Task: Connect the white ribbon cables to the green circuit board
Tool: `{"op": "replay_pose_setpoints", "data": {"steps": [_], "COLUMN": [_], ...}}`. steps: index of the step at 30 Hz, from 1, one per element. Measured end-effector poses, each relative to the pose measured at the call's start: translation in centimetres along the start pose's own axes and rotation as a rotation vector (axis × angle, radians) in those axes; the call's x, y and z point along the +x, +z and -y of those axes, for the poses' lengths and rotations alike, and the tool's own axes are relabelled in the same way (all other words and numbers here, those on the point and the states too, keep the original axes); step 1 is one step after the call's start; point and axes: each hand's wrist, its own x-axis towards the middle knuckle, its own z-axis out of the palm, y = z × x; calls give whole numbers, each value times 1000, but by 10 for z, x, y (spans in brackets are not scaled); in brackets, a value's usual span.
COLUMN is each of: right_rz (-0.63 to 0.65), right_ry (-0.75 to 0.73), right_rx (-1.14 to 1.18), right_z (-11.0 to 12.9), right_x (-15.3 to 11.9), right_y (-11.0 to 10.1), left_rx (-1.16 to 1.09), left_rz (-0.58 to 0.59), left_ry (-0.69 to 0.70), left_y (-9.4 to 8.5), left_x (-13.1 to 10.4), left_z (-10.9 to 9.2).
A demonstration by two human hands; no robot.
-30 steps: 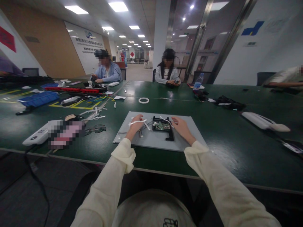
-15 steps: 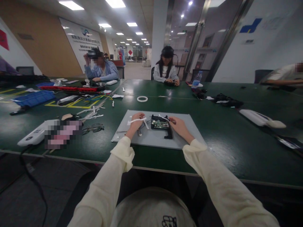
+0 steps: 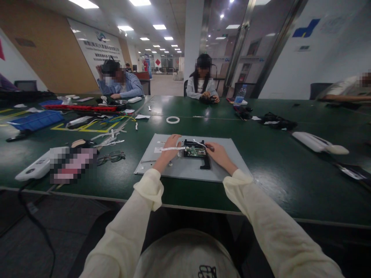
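On a grey mat (image 3: 182, 173) lies a black plastic frame (image 3: 205, 164) with a green circuit board (image 3: 194, 151) in it. My right hand (image 3: 218, 153) is at the frame's right edge, fingers closed round that edge. My left hand (image 3: 170, 150) is at the frame's left side with bent fingers; its fingertips are partly hidden. A white flat ribbon cable (image 3: 174, 148) runs from the board's left side across the back of my left hand. Another white strip (image 3: 198, 143) sticks up at the board's top, near my right fingers.
A roll of white tape (image 3: 173, 120) lies beyond the mat. To the left are glasses (image 3: 111, 157), a white device (image 3: 37, 166), a pink item (image 3: 74, 166) and a blue tray (image 3: 37, 120). A white device (image 3: 315, 143) lies right. Two people sit opposite.
My left hand has moved right, up against the frame, and the loose end of the white ribbon cable now lies across it. My right hand has stayed at the frame's right edge.
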Motion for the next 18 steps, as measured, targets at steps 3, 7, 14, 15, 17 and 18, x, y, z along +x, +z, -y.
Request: {"op": "replay_pose_setpoints", "data": {"steps": [3, 7, 14, 15, 17, 18], "right_rz": [4, 3, 19, 19, 17, 15], "right_ry": [-5, -15, -32, -31, -26, -22], "right_rx": [-5, -32, -23, -23, -20, -18], "right_z": [-3, -5, -4, -4, -4, -4], "right_x": [1, 2, 3, 3, 3, 2], "right_y": [2, 5, 4, 4, 4, 4], "left_rx": [-43, -30, 33, 36, 39, 40], "left_rz": [101, 276, 306, 299, 293, 297], "left_ry": [104, 257, 236, 238, 248, 254], "left_y": [5, 24, 47, 48, 51, 52], "left_x": [2, 6, 14, 14, 13, 13], "left_z": [-25, -47, -43, -41, -37, -36]}}
